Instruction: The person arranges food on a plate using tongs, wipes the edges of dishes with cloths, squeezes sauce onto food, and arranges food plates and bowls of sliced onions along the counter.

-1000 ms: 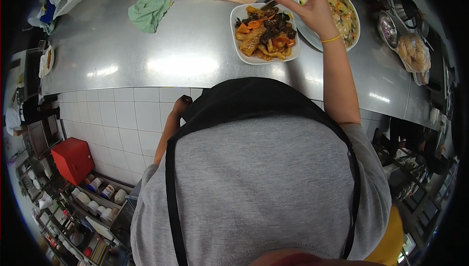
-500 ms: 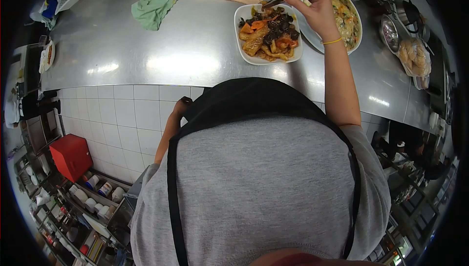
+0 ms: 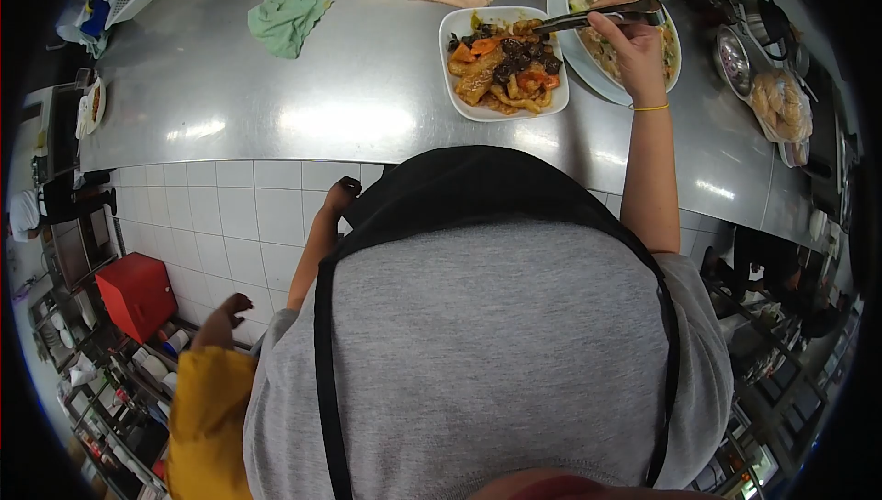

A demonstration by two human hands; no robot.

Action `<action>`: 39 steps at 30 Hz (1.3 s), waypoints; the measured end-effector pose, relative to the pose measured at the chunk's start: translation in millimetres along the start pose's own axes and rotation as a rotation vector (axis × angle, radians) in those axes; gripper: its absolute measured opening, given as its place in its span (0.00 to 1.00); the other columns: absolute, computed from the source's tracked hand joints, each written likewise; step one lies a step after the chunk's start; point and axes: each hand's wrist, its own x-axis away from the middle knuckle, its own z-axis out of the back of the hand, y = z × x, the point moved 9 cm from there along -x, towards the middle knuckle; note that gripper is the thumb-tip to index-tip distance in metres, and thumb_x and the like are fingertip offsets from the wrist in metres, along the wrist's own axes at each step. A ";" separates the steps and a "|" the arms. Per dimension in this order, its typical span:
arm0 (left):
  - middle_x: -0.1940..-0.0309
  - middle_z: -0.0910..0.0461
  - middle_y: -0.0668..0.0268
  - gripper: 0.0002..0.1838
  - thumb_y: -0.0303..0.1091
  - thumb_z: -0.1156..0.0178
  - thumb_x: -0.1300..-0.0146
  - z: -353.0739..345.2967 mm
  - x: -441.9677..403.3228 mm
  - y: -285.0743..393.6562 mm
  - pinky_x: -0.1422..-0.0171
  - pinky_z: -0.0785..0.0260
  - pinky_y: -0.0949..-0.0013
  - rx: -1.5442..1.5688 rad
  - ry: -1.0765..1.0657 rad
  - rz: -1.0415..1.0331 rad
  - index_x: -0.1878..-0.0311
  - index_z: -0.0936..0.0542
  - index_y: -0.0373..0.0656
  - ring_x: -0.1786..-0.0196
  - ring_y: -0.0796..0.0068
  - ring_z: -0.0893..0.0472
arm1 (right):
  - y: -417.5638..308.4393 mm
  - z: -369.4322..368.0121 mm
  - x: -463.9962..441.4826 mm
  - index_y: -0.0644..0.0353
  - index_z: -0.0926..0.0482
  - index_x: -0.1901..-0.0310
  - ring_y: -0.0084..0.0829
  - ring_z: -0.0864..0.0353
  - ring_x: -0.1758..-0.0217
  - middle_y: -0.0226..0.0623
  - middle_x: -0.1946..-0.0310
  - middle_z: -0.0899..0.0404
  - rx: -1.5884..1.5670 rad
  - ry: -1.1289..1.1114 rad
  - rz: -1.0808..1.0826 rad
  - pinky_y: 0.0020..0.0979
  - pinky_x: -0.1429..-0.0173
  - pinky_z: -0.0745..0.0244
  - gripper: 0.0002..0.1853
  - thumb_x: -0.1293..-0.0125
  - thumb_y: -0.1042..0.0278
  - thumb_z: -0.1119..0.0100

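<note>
Close by the black apron (image 3: 459, 178), the left hand (image 3: 344, 193) hangs with fingers loosely curled, whether around anything I cannot tell. Beyond, on the steel table (image 3: 202, 86), the tips of the tongs (image 3: 602, 17) reach the glazed food (image 3: 501, 77) on the square plate (image 3: 487, 115), apparently adjusting pieces. Their other end is pinched between the right hand's (image 3: 640, 57) nearly closed fingers beside the oval dish (image 3: 677, 61); continuing calls for light, steady pressure.
</note>
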 end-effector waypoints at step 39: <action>0.59 0.22 0.59 0.09 0.36 0.44 0.48 -2.3 0.5 -2.6 0.56 0.30 0.69 0.015 0.008 0.040 0.65 0.21 0.45 0.59 0.67 0.21 | -32.9 -66.2 -45.5 0.67 0.22 0.62 0.19 0.25 0.68 0.31 0.70 0.20 0.414 -0.165 -0.045 0.24 0.64 0.29 0.18 0.48 0.60 0.35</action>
